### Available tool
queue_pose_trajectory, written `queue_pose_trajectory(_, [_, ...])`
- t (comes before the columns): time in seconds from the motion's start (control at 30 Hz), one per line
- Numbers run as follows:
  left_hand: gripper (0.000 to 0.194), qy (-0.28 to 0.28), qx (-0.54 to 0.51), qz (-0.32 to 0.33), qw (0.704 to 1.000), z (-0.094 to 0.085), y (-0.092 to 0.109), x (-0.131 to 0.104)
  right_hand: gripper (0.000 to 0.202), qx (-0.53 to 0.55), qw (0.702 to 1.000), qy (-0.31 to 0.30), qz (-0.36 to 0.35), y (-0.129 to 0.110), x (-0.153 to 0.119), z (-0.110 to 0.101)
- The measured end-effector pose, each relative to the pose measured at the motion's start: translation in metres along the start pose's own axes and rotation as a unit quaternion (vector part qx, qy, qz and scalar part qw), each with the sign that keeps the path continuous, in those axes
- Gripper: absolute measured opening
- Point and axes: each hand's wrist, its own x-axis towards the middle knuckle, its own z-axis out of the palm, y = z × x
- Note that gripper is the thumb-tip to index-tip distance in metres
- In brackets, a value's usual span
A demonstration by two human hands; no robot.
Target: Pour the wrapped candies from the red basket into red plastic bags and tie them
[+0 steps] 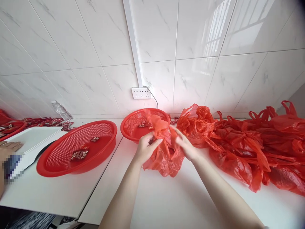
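- Red bag (166,159) is over the bench (152,200), bunched between left hand (147,146) and right hand (186,146), both gripping it. Thin film, so a hard tug might rip it.
- Top folds overlap the small basket (126,132) in view, can't tell if touching; a snag could tip its packets (142,124).
- Bag pile (240,152) sits near the right forearm (214,181), so a careless swing could drag some.

The left hand (148,147) and right hand (185,144) are holding one red bag (166,159) in front of the small basket (130,125). Left of this basket, a bigger basket (69,143) is holding some packets (79,155); right of it, more red bags (247,144) are lying heaped.
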Motion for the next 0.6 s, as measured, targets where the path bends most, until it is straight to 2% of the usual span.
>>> queue_pose_trajectory(0.03, [0.019, -0.025, -0.001, 0.001, 1.000, 0.000, -0.003, 0.004, 0.052, -0.024, 0.999, -0.035, 0.003, -0.003, 0.001, 0.004])
queue_pose_trajectory(0.1, [0.021, -0.020, -0.024, -0.004, 0.999, -0.003, -0.015, 0.007, 0.036, -0.039, 0.998, -0.057, 0.013, -0.004, 0.005, 0.009])
queue_pose_trajectory(0.2, [0.038, 0.045, -0.128, 0.001, 0.991, -0.018, -0.044, 0.003, 0.027, -0.002, 1.000, 0.013, -0.002, -0.002, 0.010, 0.006])
queue_pose_trajectory(0.27, [0.064, 0.040, -0.200, 0.034, 0.978, -0.025, -0.059, -0.007, 0.029, 0.039, 0.997, 0.064, -0.011, 0.001, 0.012, 0.001])
queue_pose_trajectory(0.33, [0.089, -0.022, -0.221, 0.026, 0.975, -0.023, -0.068, -0.018, 0.030, 0.059, 0.994, 0.092, -0.014, 0.002, 0.013, -0.002])
queue_pose_trajectory(0.37, [0.094, -0.065, -0.215, 0.004, 0.974, -0.019, -0.070, -0.022, 0.030, 0.052, 0.994, 0.092, -0.018, 0.003, 0.012, -0.003])
queue_pose_trajectory(0.43, [0.089, -0.128, -0.193, -0.054, 0.971, -0.005, -0.072, -0.027, 0.028, 0.004, 0.999, 0.044, -0.018, 0.003, 0.010, -0.001])
queue_pose_trajectory(0.47, [0.081, -0.134, -0.182, -0.079, 0.971, 0.004, -0.073, -0.028, 0.027, -0.033, 0.999, -0.001, -0.013, 0.004, 0.008, 0.000])
queue_pose_trajectory(0.5, [0.071, -0.105, -0.173, -0.095, 0.975, 0.012, -0.075, -0.028, 0.026, -0.069, 0.996, -0.049, -0.009, 0.004, 0.006, 0.002])
queue_pose_trajectory(0.53, [0.061, -0.051, -0.169, -0.108, 0.978, 0.020, -0.077, -0.027, 0.025, -0.100, 0.991, -0.088, -0.008, 0.005, 0.004, 0.003])
queue_pose_trajectory(0.6, [0.048, 0.086, -0.182, -0.141, 0.969, 0.031, -0.083, -0.024, 0.023, -0.143, 0.984, -0.106, -0.015, 0.006, 0.001, 0.002])
